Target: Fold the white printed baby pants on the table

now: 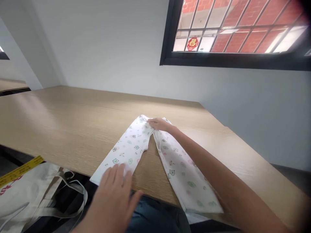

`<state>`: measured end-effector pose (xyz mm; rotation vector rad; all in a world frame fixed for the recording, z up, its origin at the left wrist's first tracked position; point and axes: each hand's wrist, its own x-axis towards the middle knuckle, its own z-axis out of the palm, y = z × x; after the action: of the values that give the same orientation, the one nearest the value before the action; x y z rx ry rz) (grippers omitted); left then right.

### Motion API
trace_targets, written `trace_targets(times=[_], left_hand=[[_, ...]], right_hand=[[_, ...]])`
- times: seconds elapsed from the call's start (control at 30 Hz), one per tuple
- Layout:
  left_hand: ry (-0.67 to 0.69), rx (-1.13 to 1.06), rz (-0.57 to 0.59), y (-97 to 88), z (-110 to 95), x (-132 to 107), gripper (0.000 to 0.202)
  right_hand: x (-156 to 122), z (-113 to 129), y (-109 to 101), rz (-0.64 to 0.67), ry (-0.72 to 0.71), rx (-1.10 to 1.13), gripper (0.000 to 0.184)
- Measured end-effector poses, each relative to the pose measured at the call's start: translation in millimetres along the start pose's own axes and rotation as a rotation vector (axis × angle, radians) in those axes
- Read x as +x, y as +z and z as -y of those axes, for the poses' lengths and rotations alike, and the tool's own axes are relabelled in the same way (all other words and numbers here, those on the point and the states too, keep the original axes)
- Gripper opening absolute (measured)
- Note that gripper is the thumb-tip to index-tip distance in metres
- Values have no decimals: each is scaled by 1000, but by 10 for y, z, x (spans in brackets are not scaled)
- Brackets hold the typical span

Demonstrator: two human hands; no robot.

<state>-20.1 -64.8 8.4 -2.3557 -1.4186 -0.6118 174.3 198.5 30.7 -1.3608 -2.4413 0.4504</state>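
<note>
A pair of white trousers (132,145) printed with small green, pink and yellow figures lies spread on the wooden table, its legs apart and pointing towards me. Both leg ends reach the near edge, and the right one hangs a little over it. My left hand (116,191), slightly blurred, is over the lower end of the left leg with its fingers stretched out; I cannot tell if it touches the cloth. Up at the waist, my right hand (159,124) lies flat on the fabric, and its forearm crosses above the right leg.
The light wooden table (73,119) runs back to a white wall with a dark-framed barred window (228,58). Below the table's near left edge are a white cloth bag (31,187) with straps and a yellow measuring strip (23,170). My dark-clothed lap (155,216) is at the bottom.
</note>
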Motion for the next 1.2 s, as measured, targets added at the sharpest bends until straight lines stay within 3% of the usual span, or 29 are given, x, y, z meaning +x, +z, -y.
trace_targets(times=[0.07,0.13,0.23,0.33,0.43,0.53,0.63,0.7,0.8,0.9,1.07,1.13,1.2], left_hand=[[57,-155,-27,65,-318,218,37],[217,-342,-30,160,-675,434,38],[399,-426,-2,360,-1118,678,32],[464,-419,24,544,-1331,784,26],[491,-419,60,613,-1353,801,25],[497,-421,105,594,-1318,804,28],[455,-455,97,549,-1290,812,18],[369,-529,80,487,-1253,812,10],[126,-752,42,295,-1098,780,10],[-206,-939,4,39,-773,665,16],[-712,-841,-64,-170,-40,253,25],[-842,-682,-10,-174,201,81,27],[-907,-451,143,-164,373,-45,25]], right_hand=[[-123,-163,-116,-113,94,26,26],[-230,-327,-209,-211,204,49,25],[-331,-513,-312,-251,358,114,26],[-381,-568,-401,-173,444,261,33],[-423,-521,-490,-48,461,446,41],[-462,-472,-556,76,467,582,28],[-474,-468,-587,112,476,673,11],[-465,-471,-606,97,467,726,12],[-433,-414,-641,75,387,805,21],[-377,-227,-642,33,239,848,32],[-123,236,-422,89,37,739,36],[41,392,-270,121,6,638,36],[200,513,-112,134,3,498,35]])
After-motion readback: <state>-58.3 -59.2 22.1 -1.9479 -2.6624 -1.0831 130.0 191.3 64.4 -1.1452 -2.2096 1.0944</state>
